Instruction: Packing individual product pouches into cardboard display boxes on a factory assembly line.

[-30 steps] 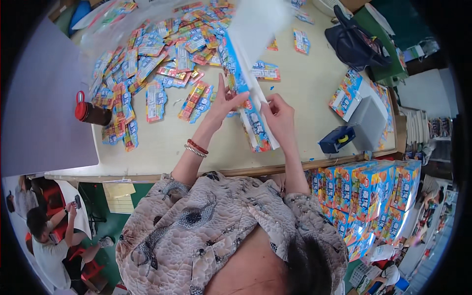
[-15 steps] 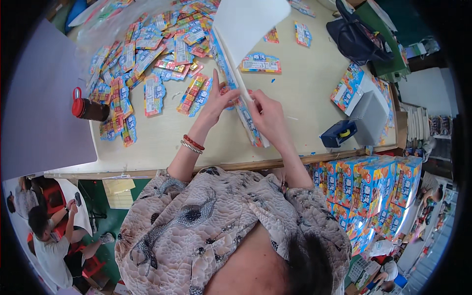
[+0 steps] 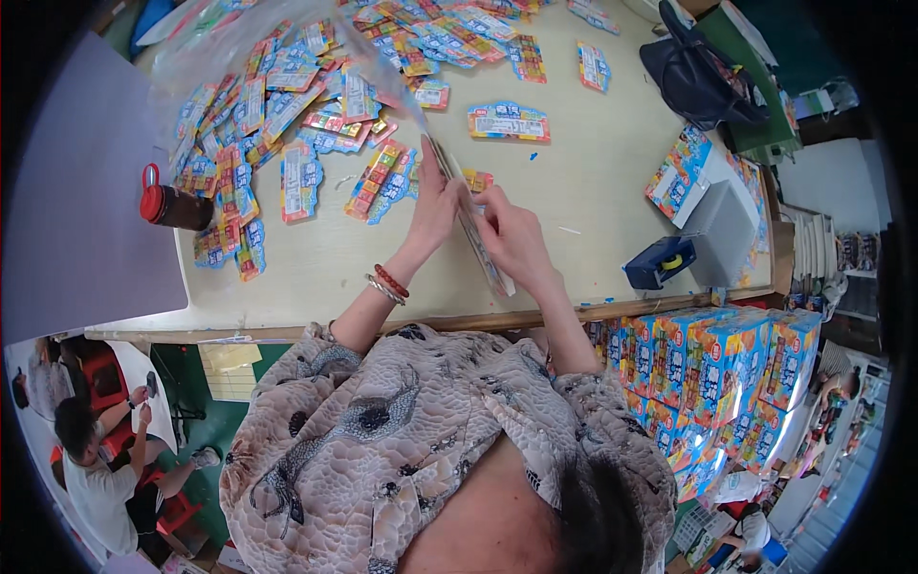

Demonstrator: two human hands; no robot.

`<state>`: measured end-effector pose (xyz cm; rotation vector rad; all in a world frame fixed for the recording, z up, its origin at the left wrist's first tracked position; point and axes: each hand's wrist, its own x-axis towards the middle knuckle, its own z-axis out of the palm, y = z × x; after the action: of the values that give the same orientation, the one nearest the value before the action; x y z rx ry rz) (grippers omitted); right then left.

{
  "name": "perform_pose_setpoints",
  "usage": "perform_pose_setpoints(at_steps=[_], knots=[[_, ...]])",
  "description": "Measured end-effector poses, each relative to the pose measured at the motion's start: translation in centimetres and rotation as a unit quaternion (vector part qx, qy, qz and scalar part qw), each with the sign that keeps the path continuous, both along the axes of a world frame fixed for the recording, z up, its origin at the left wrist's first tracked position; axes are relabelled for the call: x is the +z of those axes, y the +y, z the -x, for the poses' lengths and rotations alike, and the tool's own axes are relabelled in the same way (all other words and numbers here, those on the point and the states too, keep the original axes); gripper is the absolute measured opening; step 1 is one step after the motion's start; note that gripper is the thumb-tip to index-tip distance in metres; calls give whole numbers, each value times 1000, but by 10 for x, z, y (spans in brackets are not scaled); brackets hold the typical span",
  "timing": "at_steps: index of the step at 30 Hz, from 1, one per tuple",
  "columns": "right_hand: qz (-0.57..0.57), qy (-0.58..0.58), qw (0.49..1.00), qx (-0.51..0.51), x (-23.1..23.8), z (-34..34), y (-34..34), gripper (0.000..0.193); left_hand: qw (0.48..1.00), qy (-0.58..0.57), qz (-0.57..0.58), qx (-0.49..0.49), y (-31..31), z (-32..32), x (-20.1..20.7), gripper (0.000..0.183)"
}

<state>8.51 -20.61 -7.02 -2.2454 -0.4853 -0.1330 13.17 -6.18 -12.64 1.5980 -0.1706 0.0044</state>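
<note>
Two hands hold one thin carton (image 3: 493, 268), seen edge-on, over the tabletop (image 3: 598, 163). The right hand (image 3: 513, 230) pinches its right side between curled fingers and thumb; the left hand (image 3: 437, 206) lies along its left side, fingers extended, its thumb's grip unclear. Leftward stands a heap of blister packs (image 3: 287, 105), too overlapped to count, beside one red-lidded bottle (image 3: 177, 209); rightward, one blue tape dispenser (image 3: 660, 263).
</note>
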Motion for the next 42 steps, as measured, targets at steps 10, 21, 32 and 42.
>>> perform_pose_setpoints(at_steps=[10,21,32,42], knots=[[-107,15,980,-169,-7,-14,-32,22,962,-159,-198,101,35,2,30,50],[323,93,908,-249,22,-17,-66,34,747,-270,-550,-259,87,20,84,23],[496,-126,851,120,-7,-41,-12,68,785,-23,-597,-163,24,23,51,70],[493,148,847,133,-12,-54,-5,66,758,-43,-603,-243,51,35,32,48]])
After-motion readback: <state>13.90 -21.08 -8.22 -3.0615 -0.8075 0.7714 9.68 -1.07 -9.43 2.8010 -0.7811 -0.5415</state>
